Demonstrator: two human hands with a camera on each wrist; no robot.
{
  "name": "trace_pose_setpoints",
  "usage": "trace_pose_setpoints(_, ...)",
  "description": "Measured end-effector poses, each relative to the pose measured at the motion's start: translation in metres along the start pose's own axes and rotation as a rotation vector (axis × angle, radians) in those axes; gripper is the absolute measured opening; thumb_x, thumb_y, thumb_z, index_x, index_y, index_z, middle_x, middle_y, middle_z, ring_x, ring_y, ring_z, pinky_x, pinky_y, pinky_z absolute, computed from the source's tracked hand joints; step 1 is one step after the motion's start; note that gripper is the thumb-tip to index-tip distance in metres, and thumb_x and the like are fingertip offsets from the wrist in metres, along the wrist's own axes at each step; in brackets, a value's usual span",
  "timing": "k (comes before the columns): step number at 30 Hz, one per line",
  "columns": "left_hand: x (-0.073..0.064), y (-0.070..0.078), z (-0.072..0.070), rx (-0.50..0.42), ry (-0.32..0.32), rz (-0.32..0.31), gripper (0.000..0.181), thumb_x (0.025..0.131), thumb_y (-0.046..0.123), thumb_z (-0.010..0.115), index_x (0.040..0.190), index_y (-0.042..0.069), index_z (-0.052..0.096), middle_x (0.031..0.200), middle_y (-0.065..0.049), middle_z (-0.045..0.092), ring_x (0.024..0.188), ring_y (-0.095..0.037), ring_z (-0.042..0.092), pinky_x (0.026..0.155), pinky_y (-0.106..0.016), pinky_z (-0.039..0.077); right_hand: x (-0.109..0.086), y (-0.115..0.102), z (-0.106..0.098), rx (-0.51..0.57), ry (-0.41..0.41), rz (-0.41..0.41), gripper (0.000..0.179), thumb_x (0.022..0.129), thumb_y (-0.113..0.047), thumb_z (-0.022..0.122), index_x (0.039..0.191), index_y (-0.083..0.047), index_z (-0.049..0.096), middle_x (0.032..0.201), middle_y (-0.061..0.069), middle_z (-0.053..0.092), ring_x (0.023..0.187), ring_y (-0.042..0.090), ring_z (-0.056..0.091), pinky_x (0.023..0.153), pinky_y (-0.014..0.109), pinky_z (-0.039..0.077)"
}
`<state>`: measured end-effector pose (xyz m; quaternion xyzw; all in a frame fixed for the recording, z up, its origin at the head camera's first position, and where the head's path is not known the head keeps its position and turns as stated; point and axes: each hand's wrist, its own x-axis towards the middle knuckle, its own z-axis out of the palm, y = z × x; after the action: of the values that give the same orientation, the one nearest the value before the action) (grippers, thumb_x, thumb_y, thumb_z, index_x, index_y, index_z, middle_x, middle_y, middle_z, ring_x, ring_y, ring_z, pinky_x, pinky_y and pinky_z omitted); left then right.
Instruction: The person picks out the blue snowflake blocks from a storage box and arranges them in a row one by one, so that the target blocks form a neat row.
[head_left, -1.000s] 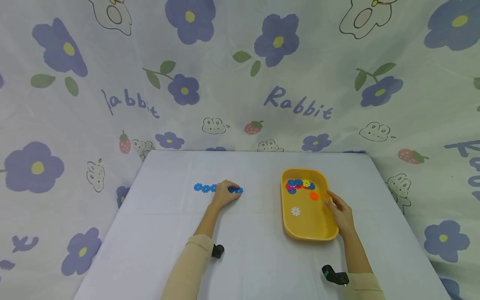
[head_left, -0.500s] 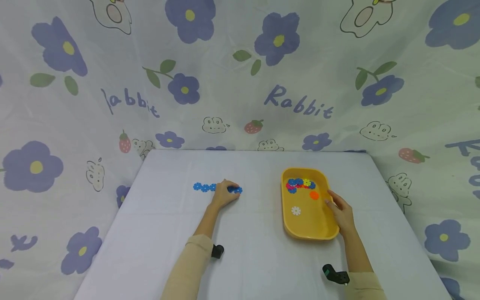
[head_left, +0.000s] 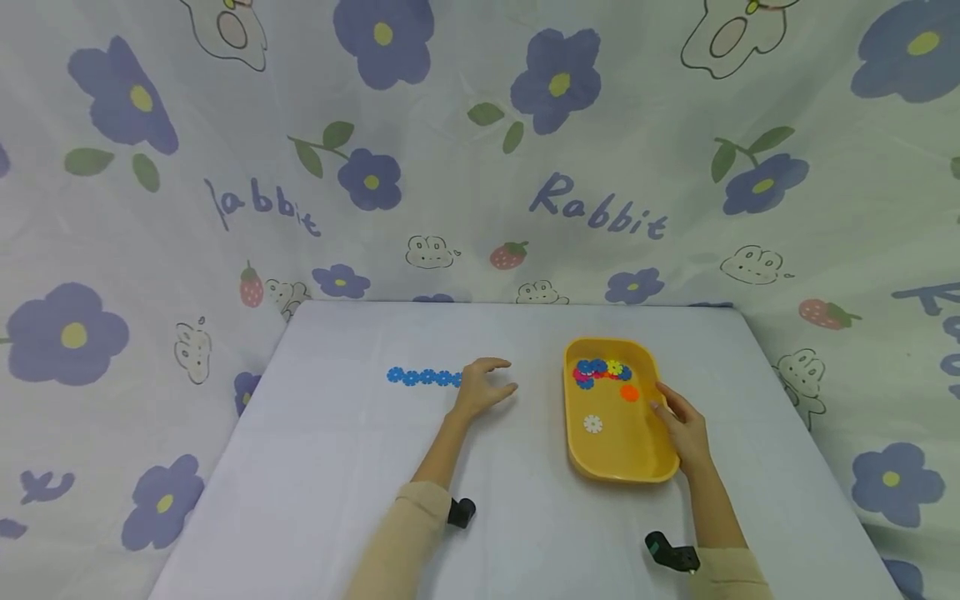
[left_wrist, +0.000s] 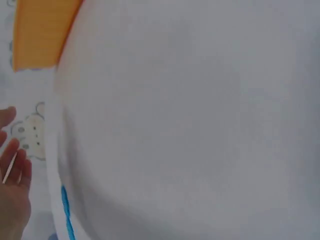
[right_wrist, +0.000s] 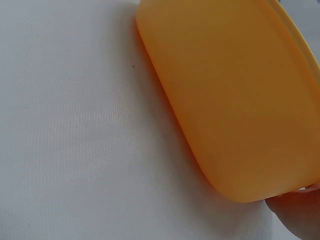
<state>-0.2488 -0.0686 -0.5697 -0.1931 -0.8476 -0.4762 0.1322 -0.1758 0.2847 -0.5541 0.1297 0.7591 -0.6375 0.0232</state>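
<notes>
A row of joined blue snowflake discs [head_left: 427,377] lies on the table's left half, its right end behind my left hand [head_left: 478,387]. That hand hovers at the row's right end, thumb and fingers apart, nothing visible between them. In the left wrist view the blue discs [left_wrist: 66,212] show edge-on below the hand. My right hand [head_left: 686,429] grips the right rim of a yellow tray [head_left: 622,458], thumb over the edge. Inside the tray sit a cluster of blue, pink and yellow discs [head_left: 596,368], an orange disc [head_left: 629,393] and a white disc [head_left: 592,424].
A white cloth covers the table [head_left: 525,525]. Behind it hangs a curtain [head_left: 457,167] printed with flowers and rabbits. Each wrist bears a small black camera, the left one [head_left: 462,512] and the right one [head_left: 671,552].
My left hand has let go of the blue discs and moved right, its fingers spreading. More of the row is now uncovered. My right hand stays on the tray.
</notes>
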Motion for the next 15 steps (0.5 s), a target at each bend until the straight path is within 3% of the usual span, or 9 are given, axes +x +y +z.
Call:
trace_pose_setpoints(7, 0.021, 0.045, 0.035, -0.131, -0.127, 0.017, 0.035, 0.072, 0.008, 0.077, 0.102, -0.007, 0.067, 0.099, -0.018, 0.069, 0.091, -0.03, 0.064, 0.082, -0.028, 0.051, 0.002, 0.003, 0.0, -0.005, 0.002, -0.005, 0.058, 0.094, -0.033, 0.056, 0.144, -0.01, 0.038, 0.155, 0.01, 0.023, 0.143, 0.025, 0.016, 0.109, 0.036, 0.026)
trace_pose_setpoints(10, 0.031, 0.059, 0.05, -0.139, -0.184, 0.057, 0.033, 0.072, 0.006, 0.077, 0.101, -0.009, 0.067, 0.098, -0.02, 0.069, 0.089, -0.032, 0.064, 0.08, -0.025, 0.052, 0.001, 0.003, -0.001, -0.006, -0.001, -0.006, 0.058, 0.094, -0.033, 0.056, 0.144, -0.01, 0.037, 0.155, 0.01, 0.022, 0.143, 0.025, 0.016, 0.109, 0.036, 0.026)
trace_pose_setpoints(15, 0.043, 0.074, 0.071, -0.104, -0.256, 0.059, 0.035, 0.074, 0.008, 0.077, 0.104, -0.007, 0.067, 0.098, -0.019, 0.068, 0.088, -0.028, 0.064, 0.079, -0.026, 0.053, 0.0, 0.003, -0.001, -0.011, 0.0, -0.013, 0.059, 0.094, -0.035, 0.056, 0.144, -0.01, 0.037, 0.155, 0.011, 0.022, 0.142, 0.026, 0.017, 0.109, 0.033, 0.027)
